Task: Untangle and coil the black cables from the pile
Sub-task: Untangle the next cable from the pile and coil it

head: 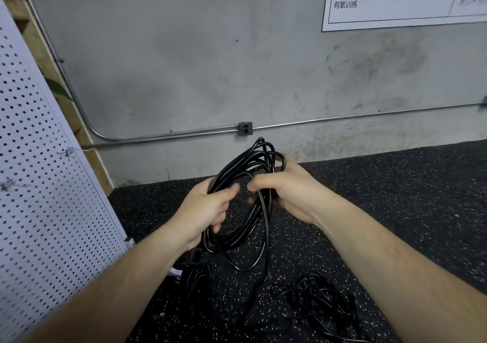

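While left hand [208,208] and right hand [292,192] grip coil [245,159], tangle [324,303] lies below.

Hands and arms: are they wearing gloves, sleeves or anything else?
No. The left hand and right hand are bare, with no gloves, rings or watch. No sleeves show either: the arms are uncovered right to the picture's edge.

Floor [395,197] was black rubber w/ white specks, meeting the grey wall at the back. Lying on it: a tangle of thin black cable [324,305] at lower right, and a darker cable bundle [193,282] at lower left w/ a small white item [176,273] just beside it. A strand off the black cable coil [247,158] dropped to the floor btwn them. Pegboard panel [39,184] stood at the left edge.
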### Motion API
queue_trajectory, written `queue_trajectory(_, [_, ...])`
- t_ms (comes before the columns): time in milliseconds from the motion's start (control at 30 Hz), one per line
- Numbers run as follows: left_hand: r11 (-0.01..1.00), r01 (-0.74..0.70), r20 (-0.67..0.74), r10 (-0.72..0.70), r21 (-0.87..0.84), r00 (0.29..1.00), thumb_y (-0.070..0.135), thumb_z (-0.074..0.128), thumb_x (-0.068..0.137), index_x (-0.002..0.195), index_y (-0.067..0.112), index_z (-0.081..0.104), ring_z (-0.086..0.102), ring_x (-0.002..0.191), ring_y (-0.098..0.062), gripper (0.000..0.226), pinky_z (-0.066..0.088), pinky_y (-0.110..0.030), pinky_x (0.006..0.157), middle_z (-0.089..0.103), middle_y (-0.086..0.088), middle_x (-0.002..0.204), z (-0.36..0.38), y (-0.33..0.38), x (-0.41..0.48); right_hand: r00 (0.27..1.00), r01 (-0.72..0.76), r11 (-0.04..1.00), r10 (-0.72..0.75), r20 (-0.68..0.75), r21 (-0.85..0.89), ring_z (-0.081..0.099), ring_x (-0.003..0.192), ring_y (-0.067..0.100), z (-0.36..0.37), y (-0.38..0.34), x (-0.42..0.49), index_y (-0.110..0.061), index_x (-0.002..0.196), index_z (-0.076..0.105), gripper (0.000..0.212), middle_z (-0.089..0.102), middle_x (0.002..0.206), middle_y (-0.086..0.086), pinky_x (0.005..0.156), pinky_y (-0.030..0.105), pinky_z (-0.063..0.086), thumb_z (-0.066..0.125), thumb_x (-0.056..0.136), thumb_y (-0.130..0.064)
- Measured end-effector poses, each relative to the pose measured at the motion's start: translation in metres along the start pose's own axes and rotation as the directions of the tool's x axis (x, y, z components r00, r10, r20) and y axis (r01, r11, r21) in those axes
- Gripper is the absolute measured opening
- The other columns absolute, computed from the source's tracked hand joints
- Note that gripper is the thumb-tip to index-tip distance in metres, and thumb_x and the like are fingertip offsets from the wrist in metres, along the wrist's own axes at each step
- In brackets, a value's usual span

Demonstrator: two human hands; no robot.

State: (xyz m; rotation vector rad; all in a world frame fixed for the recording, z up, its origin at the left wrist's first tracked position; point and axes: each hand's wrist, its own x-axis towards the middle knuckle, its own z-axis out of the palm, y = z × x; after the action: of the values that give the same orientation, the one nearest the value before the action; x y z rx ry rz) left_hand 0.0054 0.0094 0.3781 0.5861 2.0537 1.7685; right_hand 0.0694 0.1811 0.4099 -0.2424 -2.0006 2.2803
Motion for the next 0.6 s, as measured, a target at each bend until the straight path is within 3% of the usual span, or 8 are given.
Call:
queue_trajectory(67, [1.0, -0.01, -0.013, 0.01, 0.004, 1.0, 0.027, 0.064, 0.1, 0.086, 0.018, 0.054, 0.027, 0.043, -0.014, 0.019, 0.031, -0.026, 0.04, 0.033, 0.003, 0.052, 0.005, 0.001, 0.0, 0.983, 0.044, 0.996, -0.058, -0.176, -0.081, 0.07, 0.077, 0.031, 0.003, 0.004, 0.001, -0.022, 0.143, 0.029, 0.089, 0.069, 0.1, 0.012, 0.081, 0.052, 0.062, 0.074, 0.072, 0.006])
queue_trajectory(133, [1.0, -0.016, -0.02, 0.017, 0.021, 1.0, 0.026, 0.063, 0.101, 0.085, 0.021, 0.055, 0.027, 0.042, -0.013, 0.018, 0.031, -0.026, 0.041, 0.033, 0.005, 0.051, 0.011, 0.003, 0.001, 0.935, 0.105, 0.958, -0.187, -0.302, -0.268, 0.072, 0.089, 0.027, 0.006, 0.008, 0.002, -0.035, 0.152, 0.011, 0.111, 0.067, 0.113, 0.013, 0.087, 0.046, 0.061, 0.078, 0.07, -0.003])
queue_trajectory(233, [0.997, -0.042, 0.004, 0.042, 0.063, 0.999, 0.025, 0.062, 0.101, 0.09, 0.023, 0.059, 0.028, 0.042, -0.012, 0.012, 0.032, -0.027, 0.042, 0.033, 0.007, 0.049, 0.015, 0.004, 0.002, 0.85, 0.186, 0.843, -0.396, -0.348, -0.505, 0.068, 0.102, 0.023, 0.008, 0.015, 0.006, -0.051, 0.151, -0.002, 0.124, 0.055, 0.13, 0.011, 0.092, 0.039, 0.058, 0.083, 0.07, -0.009])
queue_trajectory(300, [0.993, -0.054, 0.046, 0.05, 0.109, 0.998, 0.023, 0.064, 0.1, 0.089, 0.023, 0.06, 0.029, 0.042, -0.013, 0.012, 0.034, -0.027, 0.043, 0.035, 0.008, 0.049, 0.015, 0.005, 0.003, 0.821, 0.154, 0.724, -0.473, -0.32, -0.672, 0.067, 0.095, 0.021, 0.004, 0.016, 0.008, -0.042, 0.151, 0.013, 0.106, 0.059, 0.121, 0.007, 0.087, 0.038, 0.058, 0.08, 0.075, -0.011])
queue_trajectory(367, [0.988, -0.051, 0.102, 0.036, 0.144, 0.994, 0.017, 0.068, 0.097, 0.085, 0.024, 0.058, 0.031, 0.043, -0.012, 0.017, 0.036, -0.028, 0.045, 0.039, 0.009, 0.049, 0.013, 0.007, 0.003, 0.824, 0.087, 0.638, -0.477, -0.304, -0.765, 0.067, 0.084, 0.018, -0.005, 0.012, 0.008, -0.026, 0.13, 0.047, 0.06, 0.065, 0.102, -0.001, 0.075, 0.036, 0.058, 0.075, 0.079, -0.014])
queue_trajectory(400, [0.988, -0.037, 0.135, 0.017, 0.149, 0.991, 0.014, 0.069, 0.095, 0.085, 0.026, 0.058, 0.033, 0.044, -0.012, 0.019, 0.037, -0.028, 0.046, 0.04, 0.01, 0.049, 0.012, 0.007, 0.004, 0.837, 0.054, 0.635, -0.449, -0.311, -0.771, 0.067, 0.079, 0.017, -0.01, 0.008, 0.007, -0.023, 0.112, 0.056, 0.037, 0.066, 0.091, -0.004, 0.067, 0.033, 0.057, 0.073, 0.08, -0.015])
queue_trajectory(467, [0.994, 0.007, 0.198, -0.029, 0.114, 0.98, 0.008, 0.072, 0.091, 0.084, 0.026, 0.059, 0.037, 0.047, -0.012, 0.023, 0.04, -0.026, 0.05, 0.041, 0.008, 0.052, 0.009, 0.007, 0.004, 0.865, 0.009, 0.663, -0.382, -0.327, -0.749, 0.067, 0.071, 0.018, -0.018, 0.001, 0.006, -0.019, 0.089, 0.062, 0.012, 0.067, 0.078, -0.003, 0.06, 0.032, 0.056, 0.069, 0.081, -0.013])
queue_trajectory(600, [0.997, 0.076, 0.266, -0.068, -0.02, 0.962, 0.0, 0.071, 0.087, 0.073, 0.021, 0.057, 0.041, 0.049, -0.015, 0.028, 0.046, -0.028, 0.054, 0.038, 0.0, 0.058, 0.006, 0.0, 0.008, 0.882, -0.001, 0.792, -0.287, -0.373, -0.611, 0.071, 0.066, 0.02, -0.03, -0.005, 0.006, -0.014, 0.082, 0.069, 0.005, 0.073, 0.071, 0.003, 0.065, 0.032, 0.06, 0.071, 0.078, -0.011])
